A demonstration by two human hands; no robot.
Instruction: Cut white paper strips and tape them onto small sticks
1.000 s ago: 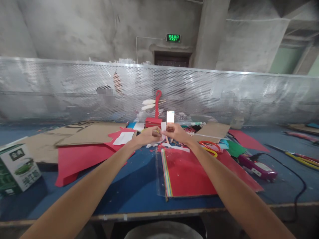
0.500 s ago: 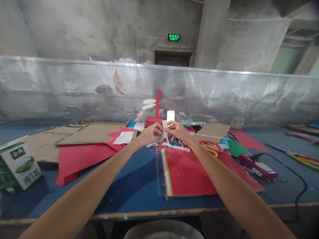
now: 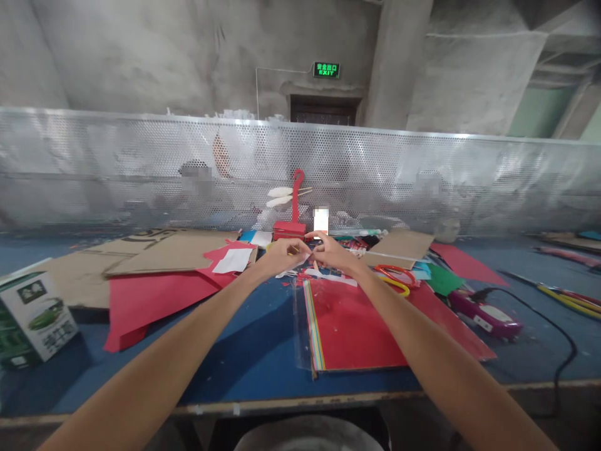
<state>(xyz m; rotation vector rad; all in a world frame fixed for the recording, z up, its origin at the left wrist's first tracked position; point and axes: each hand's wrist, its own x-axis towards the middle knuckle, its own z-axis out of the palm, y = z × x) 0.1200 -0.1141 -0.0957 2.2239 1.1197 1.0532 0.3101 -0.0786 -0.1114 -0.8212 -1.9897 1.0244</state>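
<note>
My left hand (image 3: 283, 257) and my right hand (image 3: 332, 253) meet over the middle of the table, fingertips pinched together. Between them is a small piece of white paper (image 3: 307, 257), mostly covered by the fingers. Below the hands lie paper scraps and a white paper strip (image 3: 332, 277). Just behind stands a red box-like paper piece (image 3: 290, 230) with a tall red hooked strip (image 3: 295, 197) rising from it. A lit phone (image 3: 321, 220) leans upright beyond my right hand.
Red paper sheets (image 3: 361, 326) in a clear sleeve lie at front right. Cardboard (image 3: 173, 254) and red paper (image 3: 159, 304) cover the left, near a milk carton (image 3: 40, 316). Red-handled scissors (image 3: 397, 270), a purple device (image 3: 488, 318) with a black cord and a perforated metal screen (image 3: 375, 169) stand around.
The white paper strip stood upright between my fingers; now only a small bit of it shows, lower down. My fingertips have come closer together.
</note>
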